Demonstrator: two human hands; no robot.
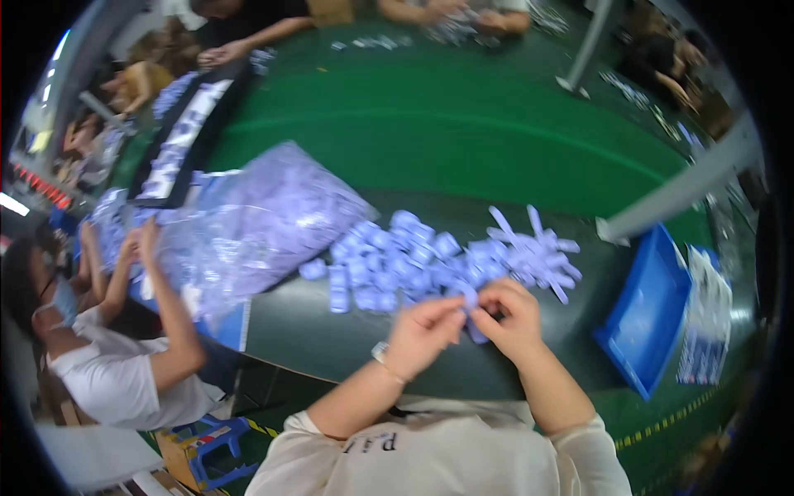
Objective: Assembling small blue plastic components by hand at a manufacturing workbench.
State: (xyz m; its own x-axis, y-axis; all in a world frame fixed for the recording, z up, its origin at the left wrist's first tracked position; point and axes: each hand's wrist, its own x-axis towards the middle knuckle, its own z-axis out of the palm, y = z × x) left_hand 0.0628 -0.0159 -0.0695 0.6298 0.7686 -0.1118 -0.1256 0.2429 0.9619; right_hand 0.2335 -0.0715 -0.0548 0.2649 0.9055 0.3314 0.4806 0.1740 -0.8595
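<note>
My left hand (423, 332) and my right hand (510, 321) meet over the near part of the dark table (306, 339). Fingers on both sides pinch a small lavender plastic piece (466, 294); its exact shape is blurred and partly covered by my fingertips. Just below the fingertips another lavender part (477, 332) shows, and I cannot tell whether it is joined to the held piece. Beyond my hands lies a heap of small block-like lavender pieces (385, 260). Touching its right side is a loose pile of thin lavender strips (542, 256).
A clear bag of lavender parts (289, 211) lies left of the heap. At right stand a blue bin (649, 318) and a grey post (678, 186). A masked co-worker (124, 355) works at left; others sit across the green surface (463, 124). A blue stool (219, 450) stands lower left.
</note>
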